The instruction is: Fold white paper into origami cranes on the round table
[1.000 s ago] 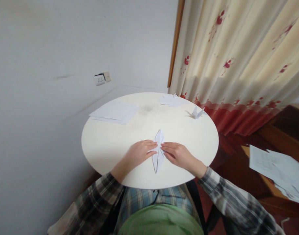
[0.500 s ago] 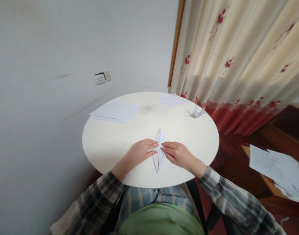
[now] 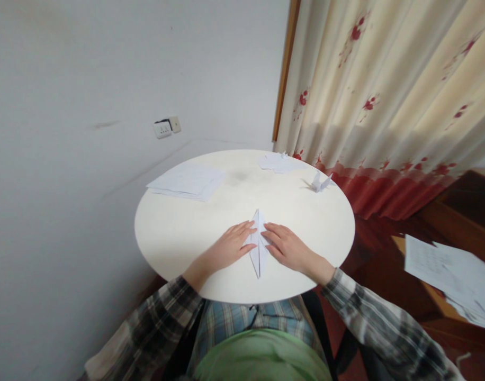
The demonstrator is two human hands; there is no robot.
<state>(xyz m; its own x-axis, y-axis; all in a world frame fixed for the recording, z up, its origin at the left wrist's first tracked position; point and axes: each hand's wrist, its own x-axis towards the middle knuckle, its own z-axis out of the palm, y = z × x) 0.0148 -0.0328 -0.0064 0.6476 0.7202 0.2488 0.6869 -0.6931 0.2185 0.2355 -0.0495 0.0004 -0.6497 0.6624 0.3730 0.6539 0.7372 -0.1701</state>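
Observation:
A diamond-shaped piece of folded white paper [image 3: 259, 259] lies flat near the front of the round white table [image 3: 234, 288], one point facing away from me and one towards me. A crease or slit runs down its middle. My left hand [image 3: 228, 244] rests on its left side, fingers stretched out and the thumb a little apart below them. On its right side lies my right hand [image 3: 289, 246], with fingers straight and slightly spread. Both hands cover the side corners of the paper.
White sheets [image 3: 187, 181] lie at the table's back left. An origami crane [image 3: 320, 182] stands at the right edge, and paper scraps [image 3: 280, 163] lie at the back. A curtain [image 3: 369, 132] hangs behind. More papers [image 3: 449, 272] rest on brown furniture at right.
The folded paper has turned slightly, its near point shifting right. My fingers have flattened and spread a little on both sides of it.

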